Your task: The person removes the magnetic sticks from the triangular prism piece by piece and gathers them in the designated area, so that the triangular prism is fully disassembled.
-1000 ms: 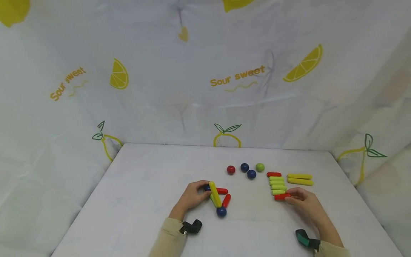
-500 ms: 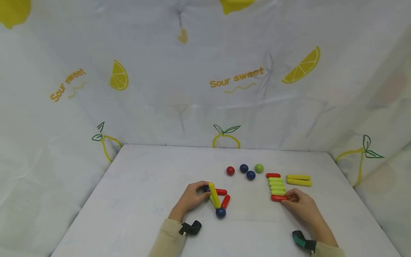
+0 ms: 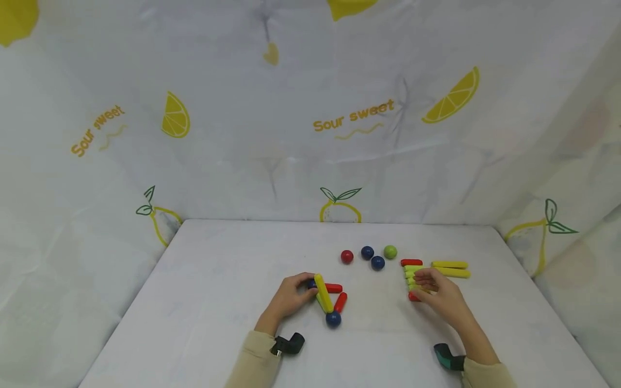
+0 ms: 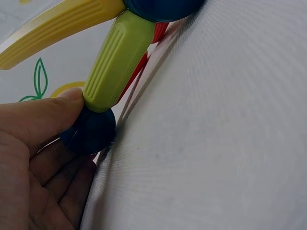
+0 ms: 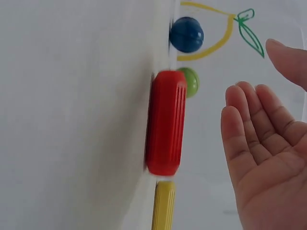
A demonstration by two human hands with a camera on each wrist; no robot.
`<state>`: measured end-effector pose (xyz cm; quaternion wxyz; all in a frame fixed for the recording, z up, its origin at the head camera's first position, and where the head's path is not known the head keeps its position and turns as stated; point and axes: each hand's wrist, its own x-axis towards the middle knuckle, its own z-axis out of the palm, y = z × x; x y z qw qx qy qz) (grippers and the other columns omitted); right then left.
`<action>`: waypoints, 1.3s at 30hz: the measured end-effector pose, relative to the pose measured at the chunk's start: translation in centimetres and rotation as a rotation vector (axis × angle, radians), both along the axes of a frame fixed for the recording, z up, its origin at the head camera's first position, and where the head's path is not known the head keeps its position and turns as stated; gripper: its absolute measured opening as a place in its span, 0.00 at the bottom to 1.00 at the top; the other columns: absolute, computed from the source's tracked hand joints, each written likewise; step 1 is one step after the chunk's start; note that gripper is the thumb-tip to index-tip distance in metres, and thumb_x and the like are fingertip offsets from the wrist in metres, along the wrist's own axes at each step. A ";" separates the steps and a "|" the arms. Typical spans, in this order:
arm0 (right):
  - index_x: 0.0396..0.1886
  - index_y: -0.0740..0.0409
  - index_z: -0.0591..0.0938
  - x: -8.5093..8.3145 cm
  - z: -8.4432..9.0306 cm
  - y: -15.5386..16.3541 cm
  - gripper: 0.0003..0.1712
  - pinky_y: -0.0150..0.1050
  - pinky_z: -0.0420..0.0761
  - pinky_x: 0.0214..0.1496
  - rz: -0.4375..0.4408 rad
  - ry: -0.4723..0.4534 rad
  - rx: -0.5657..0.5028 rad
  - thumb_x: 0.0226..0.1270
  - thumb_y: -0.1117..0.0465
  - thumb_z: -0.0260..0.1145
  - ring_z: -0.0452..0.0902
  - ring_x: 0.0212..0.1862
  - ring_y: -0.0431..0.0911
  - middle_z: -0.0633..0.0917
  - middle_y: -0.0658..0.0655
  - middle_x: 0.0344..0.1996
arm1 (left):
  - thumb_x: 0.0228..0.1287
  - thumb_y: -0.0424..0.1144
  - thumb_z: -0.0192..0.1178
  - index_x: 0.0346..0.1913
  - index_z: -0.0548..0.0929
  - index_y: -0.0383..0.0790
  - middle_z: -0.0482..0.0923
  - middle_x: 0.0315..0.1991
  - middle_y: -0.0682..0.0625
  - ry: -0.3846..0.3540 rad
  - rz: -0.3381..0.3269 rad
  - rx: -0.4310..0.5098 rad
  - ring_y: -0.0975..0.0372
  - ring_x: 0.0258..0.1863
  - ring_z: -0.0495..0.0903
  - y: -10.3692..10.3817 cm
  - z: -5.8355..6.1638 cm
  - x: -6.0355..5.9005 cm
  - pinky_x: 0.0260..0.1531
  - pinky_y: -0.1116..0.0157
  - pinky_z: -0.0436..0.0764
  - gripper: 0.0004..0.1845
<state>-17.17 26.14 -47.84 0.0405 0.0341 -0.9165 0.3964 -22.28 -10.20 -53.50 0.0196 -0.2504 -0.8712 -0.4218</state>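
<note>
On the table (image 3: 218, 258), my left hand (image 3: 290, 296) pinches the rod-and-ball frame (image 3: 341, 303) at a blue ball (image 4: 91, 135), probably steadying it. My right hand (image 3: 443, 297), loosely open and empty, hangs above the lime-green rods (image 3: 410, 274), partly hiding them, perhaps lined up for easy picking.

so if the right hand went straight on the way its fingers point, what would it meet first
Most likely the light-green sticks, which the right hand partly covers in the head view. Depth is unclear, though: the right wrist view suggests it is raised, so it might pass over them.
</note>
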 end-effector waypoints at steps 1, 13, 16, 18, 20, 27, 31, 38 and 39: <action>0.49 0.61 0.71 -0.2 0.0 -0.5 0.24 0.40 0.79 0.47 0.018 -0.001 -0.017 0.55 0.56 0.66 0.75 0.46 0.51 0.79 0.60 0.44 | 0.57 0.56 0.55 0.51 0.77 0.44 0.78 0.49 0.52 0.003 -0.002 0.001 0.60 0.53 0.74 0.0 0.0 0.0 0.55 0.59 0.72 0.24; 0.54 0.60 0.71 -1.6 0.4 -6.2 0.26 0.35 0.77 0.52 0.248 -0.039 -0.258 0.56 0.59 0.66 0.74 0.53 0.52 0.77 0.61 0.50 | 0.57 0.57 0.54 0.52 0.77 0.45 0.78 0.50 0.54 -0.021 0.016 -0.001 0.62 0.54 0.74 -0.2 -0.2 -0.1 0.57 0.60 0.71 0.25; 0.55 0.59 0.70 -1.9 0.6 -7.3 0.27 0.35 0.77 0.52 0.298 -0.051 -0.290 0.56 0.57 0.65 0.73 0.54 0.53 0.76 0.62 0.52 | 0.57 0.57 0.54 0.51 0.77 0.44 0.78 0.49 0.53 -0.007 0.011 0.010 0.61 0.53 0.74 -0.2 -0.2 -0.1 0.56 0.60 0.72 0.25; 0.56 0.58 0.70 -2.1 0.7 -8.1 0.28 0.35 0.76 0.53 0.331 -0.059 -0.307 0.56 0.55 0.65 0.72 0.55 0.53 0.75 0.62 0.54 | 0.57 0.57 0.54 0.51 0.77 0.44 0.78 0.49 0.53 0.008 0.005 0.011 0.61 0.52 0.75 -0.1 -0.3 -0.1 0.55 0.60 0.72 0.24; 0.57 0.59 0.70 -2.3 0.8 -8.9 0.29 0.35 0.76 0.53 0.371 -0.061 -0.335 0.57 0.55 0.65 0.72 0.56 0.53 0.74 0.63 0.54 | 0.57 0.56 0.54 0.51 0.77 0.44 0.78 0.48 0.52 0.014 0.000 0.015 0.61 0.52 0.75 0.0 -0.2 -0.1 0.55 0.60 0.73 0.24; 0.57 0.60 0.70 -3.1 1.1 -11.7 0.25 0.34 0.74 0.54 0.513 -0.045 -0.448 0.59 0.62 0.63 0.71 0.57 0.52 0.73 0.64 0.55 | 0.57 0.56 0.54 0.50 0.77 0.44 0.79 0.48 0.52 0.030 -0.001 0.012 0.61 0.51 0.75 0.4 -0.2 0.0 0.55 0.60 0.73 0.24; 0.57 0.58 0.71 -3.7 0.9 -13.2 0.24 0.33 0.74 0.55 0.567 -0.067 -0.440 0.60 0.60 0.62 0.71 0.57 0.51 0.74 0.63 0.55 | 0.57 0.56 0.55 0.50 0.78 0.45 0.79 0.47 0.53 0.033 0.003 0.015 0.62 0.51 0.75 0.4 -0.2 0.0 0.54 0.60 0.73 0.23; 0.57 0.54 0.72 -4.9 1.1 -15.1 0.22 0.34 0.76 0.53 0.677 -0.153 -0.371 0.62 0.58 0.60 0.69 0.59 0.50 0.74 0.56 0.56 | 0.58 0.54 0.55 0.49 0.78 0.43 0.79 0.47 0.52 0.065 -0.003 0.026 0.61 0.51 0.76 0.1 -0.1 0.0 0.53 0.60 0.74 0.22; 0.57 0.54 0.72 -5.1 1.2 -15.3 0.22 0.34 0.76 0.53 0.696 -0.154 -0.348 0.62 0.57 0.60 0.70 0.58 0.49 0.75 0.55 0.56 | 0.58 0.54 0.55 0.49 0.78 0.43 0.79 0.47 0.52 0.066 -0.002 0.026 0.61 0.51 0.76 0.0 -0.1 0.0 0.53 0.60 0.74 0.22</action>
